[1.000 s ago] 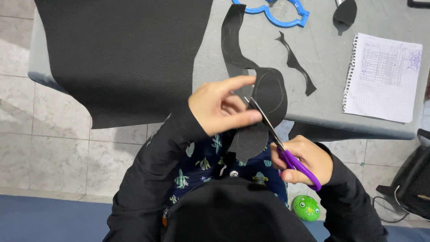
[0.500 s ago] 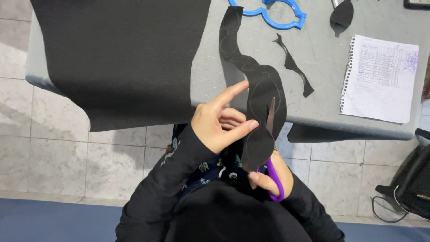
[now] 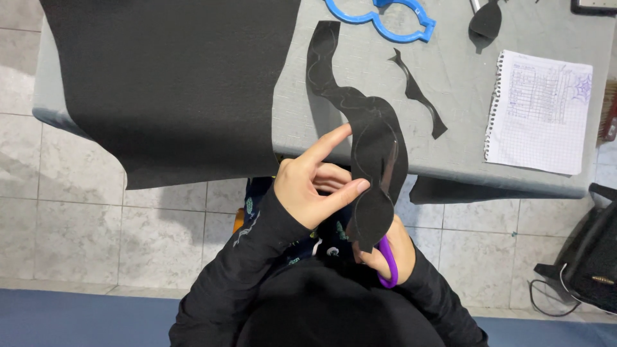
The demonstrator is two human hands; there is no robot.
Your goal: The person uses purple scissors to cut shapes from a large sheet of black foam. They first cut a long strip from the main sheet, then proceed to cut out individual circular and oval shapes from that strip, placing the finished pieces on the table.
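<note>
Pinching the black foam strip [image 3: 376, 160] between thumb and fingers, my left hand [image 3: 315, 189] holds it just off the grey table [image 3: 450, 154] edge; my right hand [image 3: 385, 247] grips purple scissors [image 3: 387, 265] beneath it.

Large black sheet [image 3: 173, 83], blue stencil [image 3: 385, 22], spiral notebook [image 3: 540, 109] on grey table [image 3: 450, 148].

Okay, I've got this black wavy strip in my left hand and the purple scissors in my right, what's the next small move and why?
Probably ease the purple scissors a little further up the pale traced line. The left hand pinches the black wavy strip upright, the right hand sits behind its lower lobe, and a narrow slit already shows there, with the outline above uncut.
</note>
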